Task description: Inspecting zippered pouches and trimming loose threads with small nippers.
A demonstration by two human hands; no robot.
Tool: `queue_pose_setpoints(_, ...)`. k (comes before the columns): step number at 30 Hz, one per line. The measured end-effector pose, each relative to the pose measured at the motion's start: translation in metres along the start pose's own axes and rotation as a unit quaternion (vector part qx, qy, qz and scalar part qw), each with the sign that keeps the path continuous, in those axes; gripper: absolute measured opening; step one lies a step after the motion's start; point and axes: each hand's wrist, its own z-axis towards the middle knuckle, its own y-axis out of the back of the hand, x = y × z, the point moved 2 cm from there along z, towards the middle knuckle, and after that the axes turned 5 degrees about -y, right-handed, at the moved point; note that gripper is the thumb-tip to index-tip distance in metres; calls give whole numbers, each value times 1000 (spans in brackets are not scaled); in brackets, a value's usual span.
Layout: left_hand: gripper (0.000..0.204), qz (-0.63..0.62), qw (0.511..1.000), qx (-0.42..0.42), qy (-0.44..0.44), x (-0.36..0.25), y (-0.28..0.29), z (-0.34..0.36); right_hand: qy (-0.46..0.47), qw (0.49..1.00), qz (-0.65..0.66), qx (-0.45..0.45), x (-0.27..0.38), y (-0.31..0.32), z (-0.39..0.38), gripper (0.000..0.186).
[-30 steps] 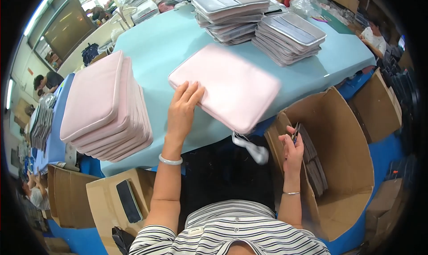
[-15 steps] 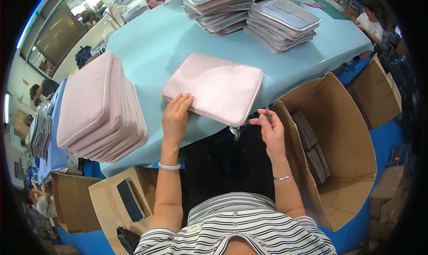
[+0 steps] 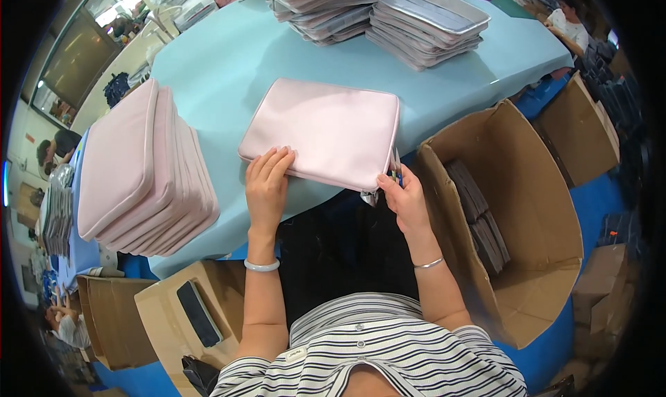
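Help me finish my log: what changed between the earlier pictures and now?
The pink case has turned counterclockwise; the pale strip at its near right corner, swung outward before, now hangs close beneath it. The right hand, holding a small pointed tool, has moved left and forward from beside the open box; its thumb now appears to touch that corner. Unchanged: left hand on the case's near edge, pink stack.

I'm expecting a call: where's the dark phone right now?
In the head view, the phone lies at lower left on a cardboard box, beside the left forearm.
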Motion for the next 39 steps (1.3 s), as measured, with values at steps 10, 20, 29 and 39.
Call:
queue_pose_setpoints(10, 39, -9, 1000, -17, 5, -3, -2, 0, -9, 999, -38, -9, 10, -4, -4, 39)
queue_pose_setpoints(20, 43, -181, 972, -87, 126, -11, 6, -23, 11, 999, -29, -19, 7, 4, -4, 42)
queue_pose_setpoints(29, 35, -337, 860, -215, 315, 15, 13, -38, -13, 1000, -21, -5, 4, 27, -6, 29)
queue_pose_setpoints(39, 46, -554, 707, -95, 429, 15, 11, -32, -14, 999, 7, 28, -1, 43, -14, 32)
